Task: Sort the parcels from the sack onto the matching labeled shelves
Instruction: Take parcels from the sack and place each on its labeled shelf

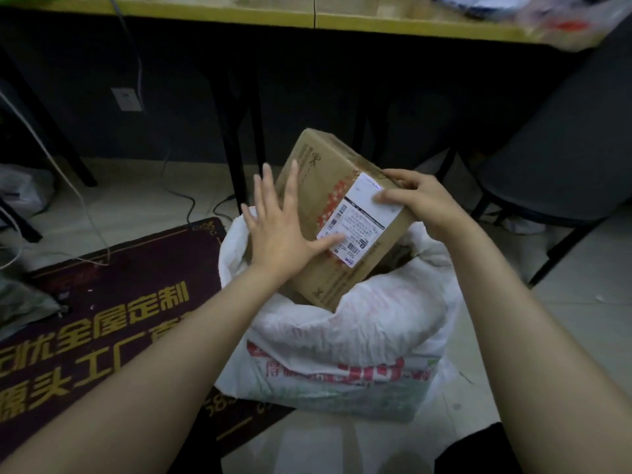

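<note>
A parcel [328,213] over the sack [342,336] is gripped by the curled right hand [420,200] and pressed by the flat left hand [280,227]. It could be dropped if tilted further.

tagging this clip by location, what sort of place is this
Likely a parcel depot or shop back room: a white sack on tiled floor, a cardboard box with a shipping label, and a printed business mat.

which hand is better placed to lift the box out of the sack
Right, probably: the right hand curls round the upper edge of the box, while the left hand only lies flat against its side.
</note>
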